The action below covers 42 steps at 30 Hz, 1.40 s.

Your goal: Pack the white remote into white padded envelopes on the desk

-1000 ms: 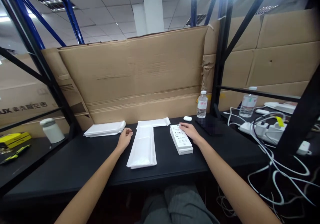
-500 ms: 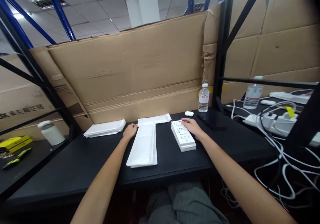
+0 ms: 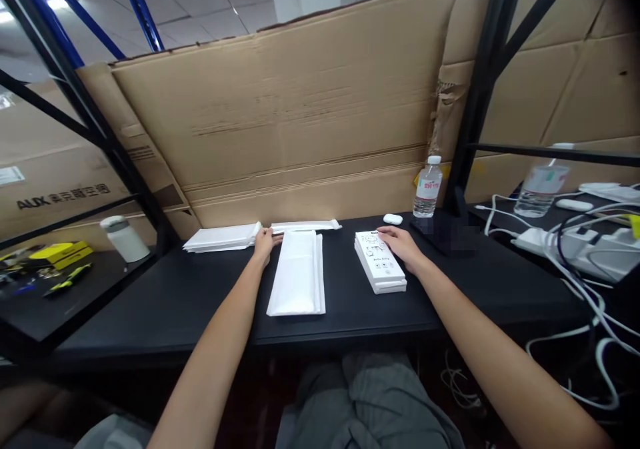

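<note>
Left hand (image 3: 265, 246): open, palm down, holding nothing, just beside the stack of white packets (image 3: 297, 273). Right hand (image 3: 401, 246): open, flat, fingers resting on the printed white boxes (image 3: 379, 262), no grasp.

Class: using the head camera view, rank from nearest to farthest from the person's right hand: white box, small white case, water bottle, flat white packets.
1. White box, under the right hand.
2. Small white case, just behind it.
3. Water bottle, farther back on the right.
4. Flat white packets, far left.
</note>
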{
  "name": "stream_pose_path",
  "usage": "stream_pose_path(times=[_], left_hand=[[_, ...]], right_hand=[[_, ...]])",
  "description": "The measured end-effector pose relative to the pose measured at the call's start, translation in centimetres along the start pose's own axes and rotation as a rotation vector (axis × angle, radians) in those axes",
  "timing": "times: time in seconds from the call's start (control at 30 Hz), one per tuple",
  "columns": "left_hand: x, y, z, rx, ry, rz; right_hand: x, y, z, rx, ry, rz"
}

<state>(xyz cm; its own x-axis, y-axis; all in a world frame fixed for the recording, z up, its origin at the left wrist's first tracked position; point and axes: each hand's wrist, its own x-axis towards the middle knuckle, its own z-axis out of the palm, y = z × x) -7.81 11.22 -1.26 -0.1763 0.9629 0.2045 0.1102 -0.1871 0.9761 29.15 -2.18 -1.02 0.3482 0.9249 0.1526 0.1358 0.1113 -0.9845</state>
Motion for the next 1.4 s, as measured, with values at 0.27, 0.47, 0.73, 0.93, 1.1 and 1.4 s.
stream_pose_path(times=[0.27,0.47,0.73,0.93,1.1,1.4], left_hand=[[-0.7,2.2,-0.8,-0.446,0.068,0.075],[-2.6,4.2,-0.4,-0.526,-0.048,0.141],[-6.6,7.1,1.6,-0.562,-0.276,0.224],[-8.9,8.4,3.0,-0.59,-0.455,0.189],[-9.6,8.9,3.1,-0.615,-0.54,0.164],[-9.3,8.6,2.9,-0.543,-0.46,0.053]], right_hand=[[0.1,-0.2,-0.1,0.006,0.032,-0.019],[0.1,-1.0,-0.5,0.057,0.204,-0.324],[-1.7,-3.2,-0.2,0.203,0.053,-0.427],[-0.9,-2.3,-0.2,0.285,0.01,-0.376],[-0.9,-2.2,-0.1,0.403,-0.083,-0.208],[-1.4,-2.4,0.2,0.375,-0.136,-0.188]])
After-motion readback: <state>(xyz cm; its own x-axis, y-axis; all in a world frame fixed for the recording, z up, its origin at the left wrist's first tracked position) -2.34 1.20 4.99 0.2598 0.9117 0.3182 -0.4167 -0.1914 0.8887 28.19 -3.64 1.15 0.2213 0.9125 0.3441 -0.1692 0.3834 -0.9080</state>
